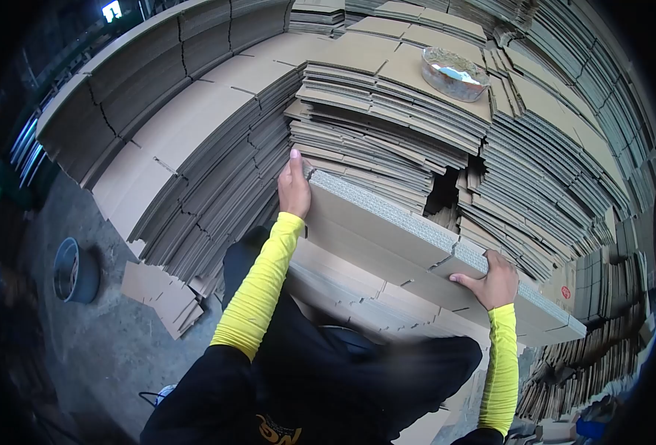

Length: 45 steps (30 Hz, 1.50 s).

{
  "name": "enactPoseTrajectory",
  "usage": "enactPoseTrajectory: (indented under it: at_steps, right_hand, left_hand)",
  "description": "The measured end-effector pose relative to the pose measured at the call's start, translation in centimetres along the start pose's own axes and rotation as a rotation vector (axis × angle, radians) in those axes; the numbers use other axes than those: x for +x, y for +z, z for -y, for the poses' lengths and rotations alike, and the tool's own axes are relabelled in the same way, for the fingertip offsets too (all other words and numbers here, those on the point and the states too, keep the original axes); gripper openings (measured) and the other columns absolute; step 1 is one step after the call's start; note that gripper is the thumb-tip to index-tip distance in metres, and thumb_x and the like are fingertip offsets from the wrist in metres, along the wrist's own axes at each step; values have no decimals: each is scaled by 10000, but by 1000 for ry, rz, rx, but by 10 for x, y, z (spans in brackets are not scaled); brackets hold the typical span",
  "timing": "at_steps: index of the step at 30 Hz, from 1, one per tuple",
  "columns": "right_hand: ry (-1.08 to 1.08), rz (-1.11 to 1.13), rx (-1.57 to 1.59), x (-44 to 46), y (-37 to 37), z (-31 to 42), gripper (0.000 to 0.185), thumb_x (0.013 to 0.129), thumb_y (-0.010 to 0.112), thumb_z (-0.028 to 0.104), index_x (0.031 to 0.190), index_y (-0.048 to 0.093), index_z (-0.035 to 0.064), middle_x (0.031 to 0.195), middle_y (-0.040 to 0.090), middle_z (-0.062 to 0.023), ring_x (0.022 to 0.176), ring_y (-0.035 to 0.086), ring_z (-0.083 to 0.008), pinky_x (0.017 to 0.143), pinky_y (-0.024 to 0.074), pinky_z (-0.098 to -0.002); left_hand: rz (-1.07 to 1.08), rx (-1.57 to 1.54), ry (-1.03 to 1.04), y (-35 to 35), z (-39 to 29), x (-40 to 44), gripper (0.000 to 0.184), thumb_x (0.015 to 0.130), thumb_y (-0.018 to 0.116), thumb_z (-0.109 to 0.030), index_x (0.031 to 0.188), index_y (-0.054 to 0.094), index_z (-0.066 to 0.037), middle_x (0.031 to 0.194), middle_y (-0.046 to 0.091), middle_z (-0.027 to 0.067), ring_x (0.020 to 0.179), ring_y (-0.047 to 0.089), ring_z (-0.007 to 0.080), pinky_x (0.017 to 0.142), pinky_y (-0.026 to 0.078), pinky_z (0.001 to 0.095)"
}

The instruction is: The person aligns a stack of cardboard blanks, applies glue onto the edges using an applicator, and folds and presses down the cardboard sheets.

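a dim indoor space. grey, marked concrete floor (113, 363) shows at the left. at the upper left, a small patch of white light (111, 10) stands out from deep shadow; below it, bluish-white streaks (28, 152) gleam. tall stacks of flat cardboard (565, 170) rise at the right.

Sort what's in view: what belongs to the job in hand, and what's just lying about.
Job in hand:
- cardboard bundle
- left hand, at its end
- right hand, over its upper edge
- stacks, probably

Lying about, it seems:
- bowl, on a stack
- bucket, on the floor
- loose pieces, on the floor
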State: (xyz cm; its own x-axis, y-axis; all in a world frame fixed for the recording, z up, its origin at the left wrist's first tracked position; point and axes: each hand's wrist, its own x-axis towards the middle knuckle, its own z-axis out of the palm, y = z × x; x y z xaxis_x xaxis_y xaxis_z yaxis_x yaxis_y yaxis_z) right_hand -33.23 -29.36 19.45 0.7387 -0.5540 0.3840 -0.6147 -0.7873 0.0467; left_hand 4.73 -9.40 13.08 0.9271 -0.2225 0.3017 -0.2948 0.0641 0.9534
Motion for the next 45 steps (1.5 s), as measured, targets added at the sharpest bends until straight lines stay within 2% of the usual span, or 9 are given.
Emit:
enactPoseTrajectory:
  at_steps: [7,15,17,20,29,33,37,40,45]
  right_hand:
    - [-6,-56,5,-9,-3,3,789,539,835,745,753,594,25,701,636,-132,632,626,-328,636,502,-412]
    - [-5,-65,-9,-7,0,0,782,536,835,744,686,532,39,645,598,-127,576,591,-329,596,481,-414]
    - [-4,-64,-2,-8,-1,0,783,531,836,744,673,523,41,643,595,-137,577,589,-337,596,481,-419]
    - [25,-41,2,-5,-4,1,781,527,834,746,666,523,43,644,599,-137,585,591,-341,600,485,-424]
    - [34,-52,-3,-10,-3,2,780,515,839,743,663,522,46,655,609,-130,591,601,-345,599,488,-429]
    - [20,-88,-20,-14,-5,6,777,517,839,742,671,526,48,656,607,-128,590,603,-342,597,487,-429]
    - [-4,-110,-18,-12,-1,4,780,522,835,747,677,526,48,647,598,-124,583,598,-339,588,480,-428]
    - [-8,-107,-26,-15,-1,4,784,525,832,751,674,521,47,643,593,-124,578,592,-339,582,472,-427]
    - [14,-72,-38,-13,-1,3,788,527,830,753,673,511,47,637,584,-126,573,583,-339,577,462,-422]
  left_hand:
    - [68,13,-117,-2,-11,11,626,1066,425,-468,758,680,14,548,386,21,618,438,139,626,374,324]
    - [159,-2,-553,22,33,64,539,968,557,-433,729,690,32,712,693,132,691,630,223,768,478,362]
    - [156,8,-537,21,32,64,464,958,587,-390,756,665,19,732,692,114,636,612,194,672,491,342]
    - [22,-407,-628,6,23,56,316,980,570,-340,864,616,-50,635,559,28,483,487,116,452,415,284]
    - [-404,-1347,-930,-49,86,47,339,994,477,-395,723,448,-193,569,392,-39,491,394,110,507,369,293]
    - [-341,-1162,-814,-37,55,34,433,990,528,-555,792,518,-170,604,472,-17,527,482,121,520,416,305]
    - [92,-407,-217,-25,48,14,584,886,652,-672,870,591,-92,697,588,39,653,594,150,658,470,287]
    - [70,-177,-311,-21,39,5,560,893,657,-650,841,587,-97,693,597,49,648,588,142,692,463,278]
    - [-299,-662,-512,-5,69,13,567,880,678,-629,848,535,-81,638,520,47,558,542,166,550,490,308]
